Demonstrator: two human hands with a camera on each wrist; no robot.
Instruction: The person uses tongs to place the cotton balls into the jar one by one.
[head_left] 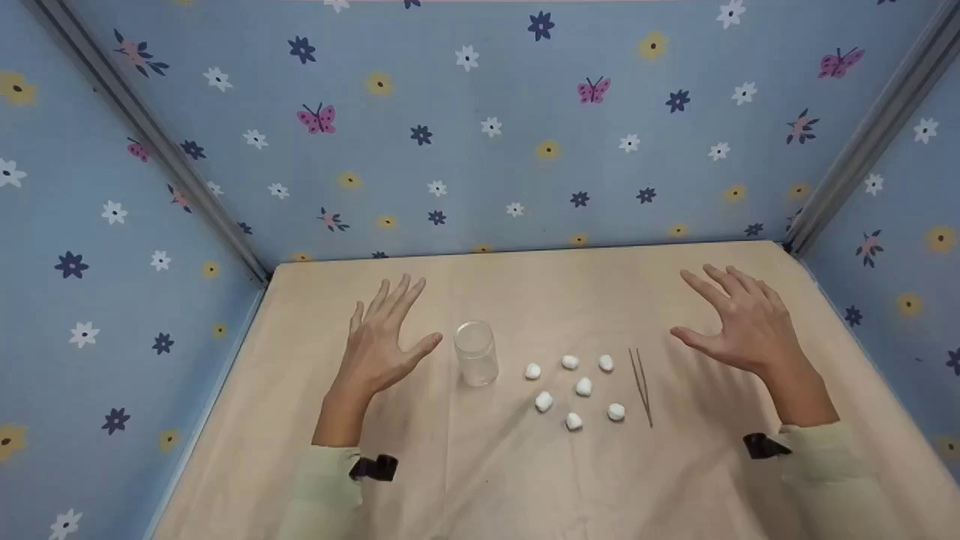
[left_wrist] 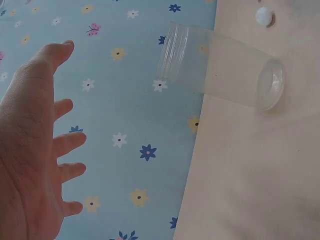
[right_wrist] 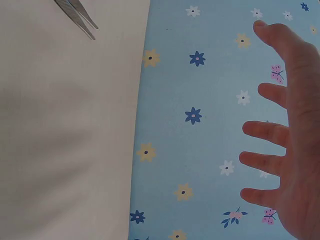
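My left hand (head_left: 377, 343) hovers with spread fingers just left of a clear plastic jar (head_left: 476, 354), holding nothing. The jar stands upright with its round mouth at the top; the left wrist view shows the see-through jar (left_wrist: 220, 65) with ridges near the rim. To its right several white cotton balls (head_left: 583, 387) lie scattered. Beyond them metal tweezers (head_left: 642, 388) lie lengthwise, and their tips (right_wrist: 85, 25) appear in the right wrist view. My right hand (head_left: 750, 322) is raised to the right of the tweezers, fingers apart, touching nothing.
A beige cloth-covered table (head_left: 510, 480) carries all these things. Blue flowered panels (head_left: 495, 97) rise behind it and on both sides, joined by grey metal posts (head_left: 870, 127). Each sleeve has a black strap (head_left: 375, 467) at the wrist.
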